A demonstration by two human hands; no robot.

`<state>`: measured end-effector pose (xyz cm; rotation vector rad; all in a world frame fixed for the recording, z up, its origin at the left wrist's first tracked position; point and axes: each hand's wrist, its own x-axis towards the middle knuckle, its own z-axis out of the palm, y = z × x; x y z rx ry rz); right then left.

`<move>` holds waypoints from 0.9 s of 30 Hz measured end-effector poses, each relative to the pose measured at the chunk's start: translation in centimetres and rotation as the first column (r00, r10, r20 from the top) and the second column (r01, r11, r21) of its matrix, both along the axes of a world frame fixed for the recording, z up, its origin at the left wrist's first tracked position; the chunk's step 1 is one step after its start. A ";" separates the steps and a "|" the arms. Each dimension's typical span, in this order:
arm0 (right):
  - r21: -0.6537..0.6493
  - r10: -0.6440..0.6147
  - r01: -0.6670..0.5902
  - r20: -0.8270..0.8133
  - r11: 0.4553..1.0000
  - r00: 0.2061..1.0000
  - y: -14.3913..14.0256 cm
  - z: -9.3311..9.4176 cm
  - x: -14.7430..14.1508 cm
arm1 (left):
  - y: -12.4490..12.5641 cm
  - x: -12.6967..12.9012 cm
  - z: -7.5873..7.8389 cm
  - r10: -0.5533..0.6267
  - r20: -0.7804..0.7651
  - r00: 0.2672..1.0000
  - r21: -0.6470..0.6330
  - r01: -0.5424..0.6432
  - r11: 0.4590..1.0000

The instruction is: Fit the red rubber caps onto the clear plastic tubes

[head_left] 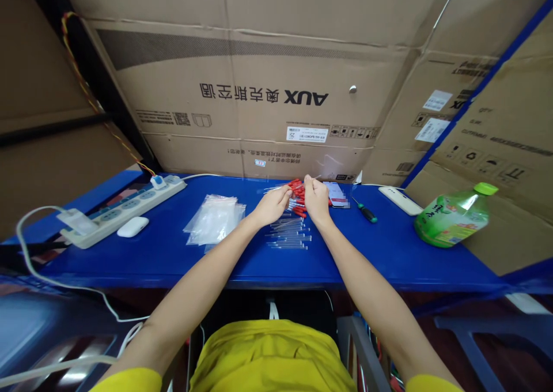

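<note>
Small red-capped clear plastic tubes at frame centre on the blue counter are pinched by both hands, left hand and right hand.

Far edge closed off by a cardboard wall; red-capped pieces and a row of clear tubes crowd the middle of the tabletop. Left: plastic bags, white mouse-like case, power strip with cable block passage. Right: screwdriver, white remote, green bottle lying down; bare blue strip runs open along the near edge.
</note>
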<state>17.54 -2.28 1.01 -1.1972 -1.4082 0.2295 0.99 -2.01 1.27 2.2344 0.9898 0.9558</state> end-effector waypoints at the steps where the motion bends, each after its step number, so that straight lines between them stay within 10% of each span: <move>1: 0.000 0.009 -0.009 0.007 1.000 1.000 0.0 0.0 0.1 | -0.1 0.0 0.0 0.016 -0.025 1.000 0.010 -0.015 1.000; 10: -0.017 0.064 -0.063 0.067 0.998 0.996 -0.3 0.2 -0.2 | -0.8 -0.1 0.1 0.105 -0.079 0.991 0.239 -0.083 0.967; 27: -0.040 0.086 -0.078 0.305 0.996 0.948 0.3 -1.2 -0.8 | 0.8 0.9 -1.4 -0.087 0.145 0.986 0.112 0.071 0.991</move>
